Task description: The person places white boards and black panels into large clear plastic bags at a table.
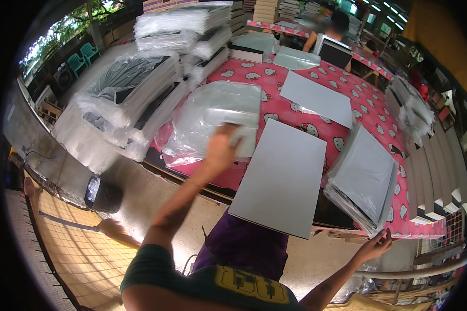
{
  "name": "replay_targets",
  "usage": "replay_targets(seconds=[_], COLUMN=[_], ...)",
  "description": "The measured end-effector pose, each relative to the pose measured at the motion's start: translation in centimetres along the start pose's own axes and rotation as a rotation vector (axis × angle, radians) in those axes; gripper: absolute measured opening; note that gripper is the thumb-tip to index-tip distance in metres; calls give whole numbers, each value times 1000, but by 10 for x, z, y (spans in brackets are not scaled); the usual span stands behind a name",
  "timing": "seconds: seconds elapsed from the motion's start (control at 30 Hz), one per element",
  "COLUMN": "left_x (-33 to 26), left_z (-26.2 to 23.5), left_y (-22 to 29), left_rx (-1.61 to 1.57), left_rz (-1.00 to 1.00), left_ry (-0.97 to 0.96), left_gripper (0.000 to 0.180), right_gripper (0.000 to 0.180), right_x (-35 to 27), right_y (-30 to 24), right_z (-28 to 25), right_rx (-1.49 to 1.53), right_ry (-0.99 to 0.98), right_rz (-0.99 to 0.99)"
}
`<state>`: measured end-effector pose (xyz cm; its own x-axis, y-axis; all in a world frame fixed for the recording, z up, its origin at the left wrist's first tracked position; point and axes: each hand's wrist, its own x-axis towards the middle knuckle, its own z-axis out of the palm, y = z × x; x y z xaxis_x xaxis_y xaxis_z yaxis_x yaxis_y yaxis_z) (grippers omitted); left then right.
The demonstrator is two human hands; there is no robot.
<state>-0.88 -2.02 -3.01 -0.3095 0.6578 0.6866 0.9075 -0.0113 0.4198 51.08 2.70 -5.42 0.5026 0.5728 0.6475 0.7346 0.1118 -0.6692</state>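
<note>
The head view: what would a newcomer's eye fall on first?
Probably the bright pink patterned tablecloth spreading across the middle, with a large pale panel lying at its near edge. Next, the tall plastic-wrapped stacks at upper left. Then the left hand, blurred over clear plastic sleeves left of the panel.

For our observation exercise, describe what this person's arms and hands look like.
The left sleeve is short and dark green. The left forearm shows dark markings, perhaps a tattoo, with what seems a thin band nearer the wrist. The right forearm also looks faintly marked. The blurred left hand and the right hand wear no gloves.
</note>
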Motion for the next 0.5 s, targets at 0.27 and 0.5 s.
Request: replay_targets(seconds=[0.27, 0.5], left_x=[-37, -22], left_z=[-87, -64], left_y=[-90, 57], left_rx=[291, -137], left_rz=[-187, 152], left_ry=[-235, -265], left_gripper=[17, 24], right_gripper=[33, 38], right_x=[-118, -176], right_y=[-190, -259], right_z=[62, 112], right_rx=[1192, 1322], right_ry=[-1301, -1629], right_rz=[621, 857])
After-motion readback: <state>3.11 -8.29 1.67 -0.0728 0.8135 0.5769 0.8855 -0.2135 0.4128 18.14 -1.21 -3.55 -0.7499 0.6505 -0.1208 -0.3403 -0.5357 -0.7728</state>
